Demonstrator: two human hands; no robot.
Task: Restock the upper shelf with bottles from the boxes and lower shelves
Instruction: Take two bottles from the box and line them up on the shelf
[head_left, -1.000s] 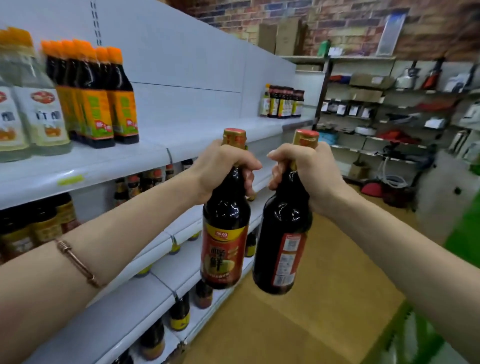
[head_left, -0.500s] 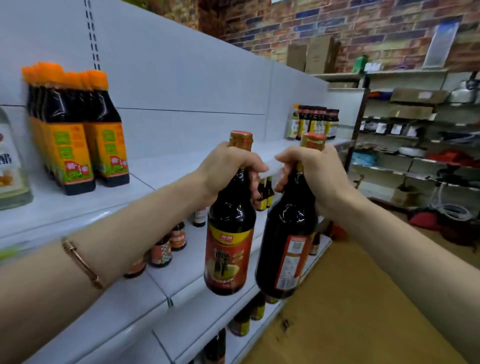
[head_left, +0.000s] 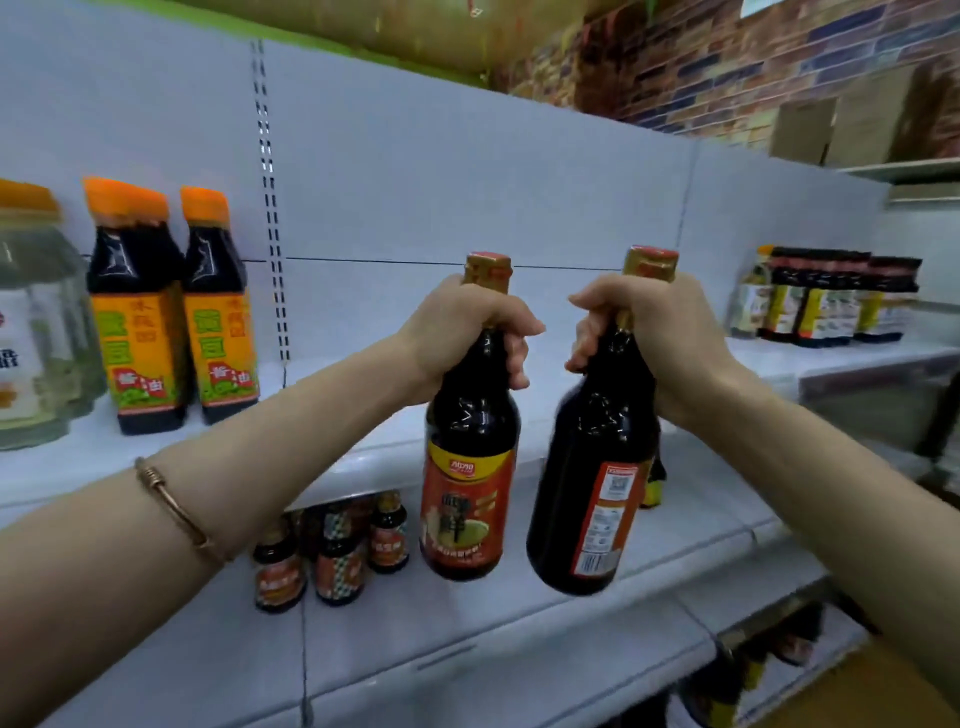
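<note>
The left hand (head_left: 462, 332) is wrapped tight around the neck of a dark bottle with an orange label (head_left: 470, 467), and the right hand (head_left: 649, 338) grips the neck of a second dark bottle (head_left: 587, 483) the same way. Both bottles hang in the air side by side, close but not touching, in front of the upper shelf (head_left: 363, 462) and with their bases below its front edge. Holding them by the necks leaves the bases free, so each can be stood straight down on the shelf without the fingers getting in the way.

The first bottle's label faces the camera; the second is turned so its back label shows, and it would probably need a twist to face outward once set down.

On the upper shelf, two orange-capped bottles (head_left: 171, 306) stand to the left beside a clear jug (head_left: 36, 332), and a group of dark bottles (head_left: 826, 299) stands far to the right. The wide bare stretch between them looks like the gap to be filled. Small bottles (head_left: 332, 551) sit on the lower shelf (head_left: 467, 649) beneath, behind the held pair.

My reading is that the next move is a lift over the shelf edge, then a careful lowering, one bottle beside the other.
</note>
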